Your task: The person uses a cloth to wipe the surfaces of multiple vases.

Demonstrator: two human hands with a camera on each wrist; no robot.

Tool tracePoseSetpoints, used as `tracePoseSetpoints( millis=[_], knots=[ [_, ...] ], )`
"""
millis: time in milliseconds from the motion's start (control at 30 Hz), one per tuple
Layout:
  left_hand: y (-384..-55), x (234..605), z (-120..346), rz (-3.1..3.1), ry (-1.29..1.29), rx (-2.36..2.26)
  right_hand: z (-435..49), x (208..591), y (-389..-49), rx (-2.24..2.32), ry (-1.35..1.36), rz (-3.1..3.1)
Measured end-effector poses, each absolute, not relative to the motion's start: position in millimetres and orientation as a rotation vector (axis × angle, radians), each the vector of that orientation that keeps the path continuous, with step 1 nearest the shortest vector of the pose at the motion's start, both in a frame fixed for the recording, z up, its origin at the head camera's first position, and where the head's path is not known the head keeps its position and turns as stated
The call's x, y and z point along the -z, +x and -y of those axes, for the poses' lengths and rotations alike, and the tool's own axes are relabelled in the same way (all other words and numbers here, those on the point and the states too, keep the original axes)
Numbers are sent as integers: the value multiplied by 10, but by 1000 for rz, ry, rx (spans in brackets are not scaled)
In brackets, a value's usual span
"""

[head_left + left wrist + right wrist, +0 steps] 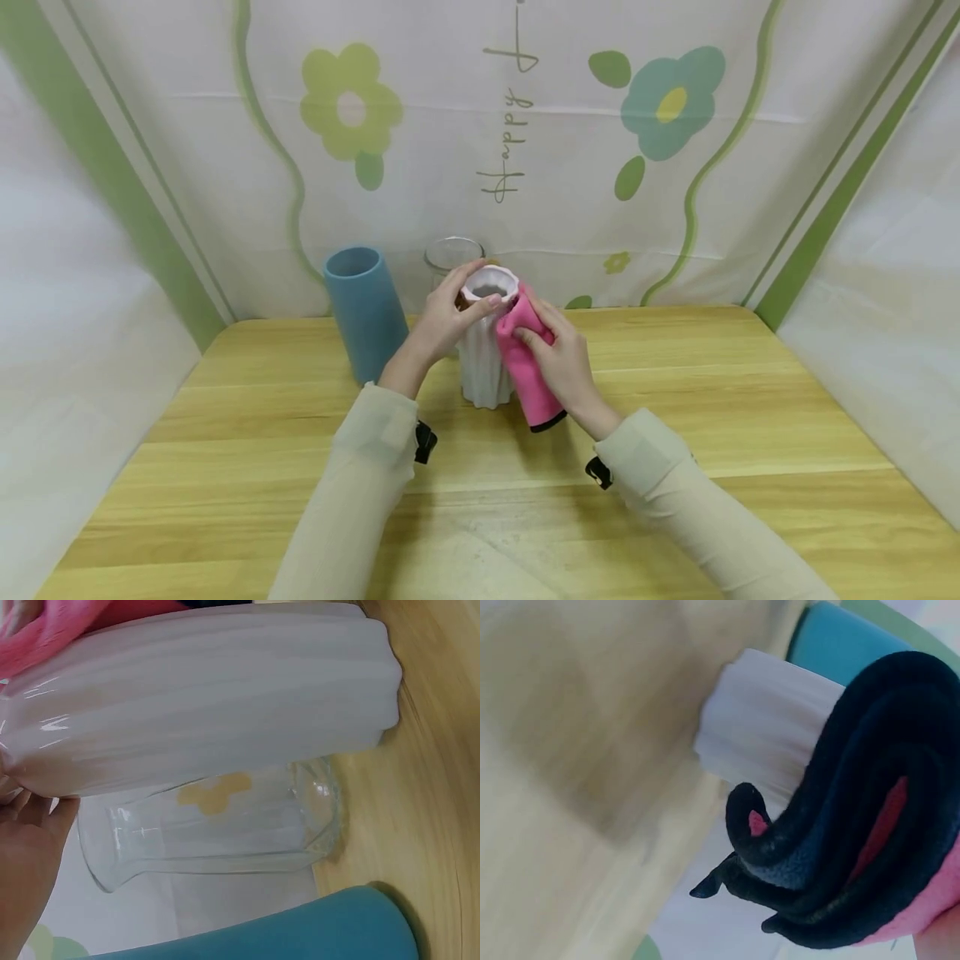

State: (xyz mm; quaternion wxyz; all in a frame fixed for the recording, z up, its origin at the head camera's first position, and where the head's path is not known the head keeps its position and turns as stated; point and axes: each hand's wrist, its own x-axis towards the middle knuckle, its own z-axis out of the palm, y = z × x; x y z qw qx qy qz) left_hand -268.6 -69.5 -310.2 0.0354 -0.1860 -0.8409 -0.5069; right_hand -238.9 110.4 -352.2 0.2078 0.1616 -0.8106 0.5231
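Note:
A white ribbed vase (pixel 483 367) stands upright near the middle of the table. My left hand (pixel 447 315) grips its scalloped rim, thumb over the near side and fingers round the left. In my right hand (pixel 562 354) is a folded pink cloth (pixel 528 375) with a black edge, held against the rim's right side. The right wrist view shows the cloth's dark folded edge (pixel 900 750) close up, with the white vase (pixel 772 720) behind. Fingertips of the left hand (pixel 30 847) touch the vase (pixel 225 697) near its mouth in the left wrist view.
A clear glass vase (pixel 217 832) stands right behind the white one, its rim (pixel 454 242) showing above the left hand. To the left is a tall blue vase (pixel 367 321). A printed curtain (pixel 450 125) hangs at the back of the wooden table (pixel 262 467).

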Motion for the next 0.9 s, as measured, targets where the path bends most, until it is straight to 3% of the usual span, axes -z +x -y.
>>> tracePoseSetpoints(
  millis=[433, 900],
  knots=[
    [-2690, 3057, 703, 2555, -629, 1485, -1112, 3457, -2416, -1439, 470, 2306],
    [-2663, 3014, 753, 2632, -683, 1440, -1193, 3780, -2451, -1418, 489, 2418]
  ],
)
